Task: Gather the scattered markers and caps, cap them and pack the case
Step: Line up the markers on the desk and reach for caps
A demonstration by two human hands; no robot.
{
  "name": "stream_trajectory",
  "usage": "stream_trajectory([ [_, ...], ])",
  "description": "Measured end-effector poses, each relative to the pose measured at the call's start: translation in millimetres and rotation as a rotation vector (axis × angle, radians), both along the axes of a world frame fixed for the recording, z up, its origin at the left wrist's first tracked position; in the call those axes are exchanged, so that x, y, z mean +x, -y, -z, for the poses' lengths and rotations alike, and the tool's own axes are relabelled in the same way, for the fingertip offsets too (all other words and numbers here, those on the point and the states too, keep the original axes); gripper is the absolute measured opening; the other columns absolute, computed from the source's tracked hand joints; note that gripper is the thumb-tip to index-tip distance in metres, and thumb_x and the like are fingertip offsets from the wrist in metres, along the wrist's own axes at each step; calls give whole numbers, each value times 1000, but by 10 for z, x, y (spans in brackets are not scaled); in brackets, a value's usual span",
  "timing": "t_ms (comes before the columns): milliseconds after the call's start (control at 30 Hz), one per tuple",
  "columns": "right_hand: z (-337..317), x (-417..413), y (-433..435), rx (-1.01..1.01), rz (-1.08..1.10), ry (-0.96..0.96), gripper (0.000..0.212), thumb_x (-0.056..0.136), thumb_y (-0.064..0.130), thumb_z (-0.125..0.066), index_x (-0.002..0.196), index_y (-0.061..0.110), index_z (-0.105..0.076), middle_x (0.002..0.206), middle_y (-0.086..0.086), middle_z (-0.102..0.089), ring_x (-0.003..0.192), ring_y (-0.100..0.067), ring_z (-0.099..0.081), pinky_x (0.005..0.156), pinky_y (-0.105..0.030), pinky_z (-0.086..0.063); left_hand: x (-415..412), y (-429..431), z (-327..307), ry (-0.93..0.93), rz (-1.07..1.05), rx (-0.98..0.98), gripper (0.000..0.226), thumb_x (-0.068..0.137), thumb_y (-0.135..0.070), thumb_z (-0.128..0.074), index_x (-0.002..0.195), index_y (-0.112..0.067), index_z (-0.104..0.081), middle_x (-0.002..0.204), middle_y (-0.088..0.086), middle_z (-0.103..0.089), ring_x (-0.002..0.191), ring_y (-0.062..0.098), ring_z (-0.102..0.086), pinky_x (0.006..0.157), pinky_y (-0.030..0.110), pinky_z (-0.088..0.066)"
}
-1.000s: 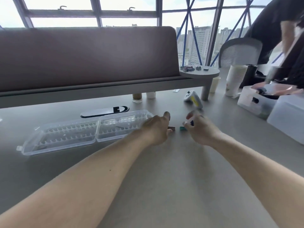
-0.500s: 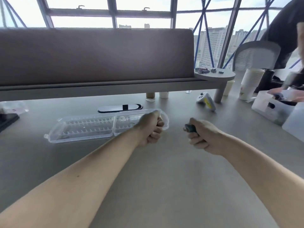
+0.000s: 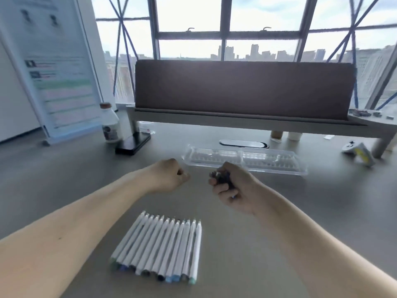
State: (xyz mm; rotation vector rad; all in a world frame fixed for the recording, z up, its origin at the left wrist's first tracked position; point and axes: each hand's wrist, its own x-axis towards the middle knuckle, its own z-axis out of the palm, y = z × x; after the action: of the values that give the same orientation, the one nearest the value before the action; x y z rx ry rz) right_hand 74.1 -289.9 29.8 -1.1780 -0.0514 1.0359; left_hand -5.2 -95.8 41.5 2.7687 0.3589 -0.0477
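My left hand [image 3: 169, 178] is curled into a loose fist over the grey table [image 3: 279, 244], knuckles up, fingers drawn together; whether it holds a cap I cannot tell, because nothing shows between them. Below and slightly left of both fists, nearer my body, lies a row of white markers [image 3: 160, 247], side by side and touching. I count about twelve, though the blur makes that approximate. Their long axes run from near-left to far-right, narrow uncapped tips pointing away toward my fists, coloured ends toward me. The far tips lie just beneath my left wrist, so I judge the left hand the nearer one for lifting a marker.

My right hand [image 3: 231, 187] is clamped around a small bunch of dark caps [image 3: 221, 178], showing between thumb and curled fingers; I cannot count them. It hangs well apart from the marker row, to its upper right.

Just beyond my right knuckles lies one clear plastic case [image 3: 277, 161], open flat in two ridged halves, its long axis running left to right. It looks empty.

I judge that capping comes next: markers toward me, caps in the right fist, case beyond.
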Motion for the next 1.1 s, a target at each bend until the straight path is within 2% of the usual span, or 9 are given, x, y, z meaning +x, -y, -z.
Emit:
stream_trajectory([
  [33,24,-61,-169,-140,-49,178,29,99,19,-49,70,15,-51,61,-5,-52,35,-9,-35,27,-16,-19,-91,-113,38,-2,2,64,49,105,-39,-50,64,-15,-44,63,3,-45,60,22,-42,55,35,-29],
  [100,108,-137,-455,-538,-244,810,35,101,30,-56,68,17,-53,64,-5,-54,43,-15,-42,39,-20,-30,-215,-282,103,-5,13,155,45,105,-40,-50,72,-10,-53,73,7,-58,69,26,-53,59,35,-32],
  [167,171,-204,-657,-838,-519,1379,29,101,33,-55,76,19,-55,81,-3,-61,66,-20,-55,58,-26,-41,-275,-358,174,-32,45,202,35,105,-40,-50,84,-12,-55,85,7,-63,75,27,-56,63,34,-36],
  [267,193,-257,-802,-977,-681,1651,22,100,28,-51,79,21,-53,90,-1,-62,76,-22,-59,65,-30,-46,-264,-350,298,-42,122,270,25,105,-40,-48,93,-18,-50,105,12,-67,92,33,-62,70,34,-39],
  [467,158,-211,-817,-976,-700,1680,8,103,32,-49,98,26,-49,90,3,-59,82,-22,-61,72,-33,-46,-211,-340,421,72,240,257,20,101,-40,-48,100,-20,-49,108,9,-68,98,33,-65,73,36,-43],
  [700,193,-208,-761,-962,-529,1552,23,95,40,-62,108,22,-55,101,2,-59,81,-14,-60,68,-32,-51,-339,-467,527,200,240,67,30,94,-50,-61,104,-22,-55,103,-4,-55,89,21,-58,82,37,-50],
  [867,138,-197,-716,-970,-539,1513,44,88,49,-69,127,29,-58,110,7,-64,92,-12,-61,76,-28,-49,-434,-506,396,91,231,29,50,97,-46,-59,144,-30,-50,130,-4,-53,123,17,-54,99,27,-39],
  [933,53,-211,-664,-958,-547,1445,57,89,44,-71,140,29,-52,119,4,-66,97,-14,-61,78,-25,-48,-453,-519,309,26,191,8,53,99,-39,-58,150,-34,-45,139,-3,-55,120,16,-52,96,23,-33],
  [1100,6,-204,-532,-931,-522,1317,46,92,27,-66,137,21,-59,115,5,-65,101,-18,-67,87,-33,-59,-462,-520,239,1,118,-26,27,104,-30,-55,128,-29,-68,122,-5,-69,108,17,-61,89,25,-43],
])
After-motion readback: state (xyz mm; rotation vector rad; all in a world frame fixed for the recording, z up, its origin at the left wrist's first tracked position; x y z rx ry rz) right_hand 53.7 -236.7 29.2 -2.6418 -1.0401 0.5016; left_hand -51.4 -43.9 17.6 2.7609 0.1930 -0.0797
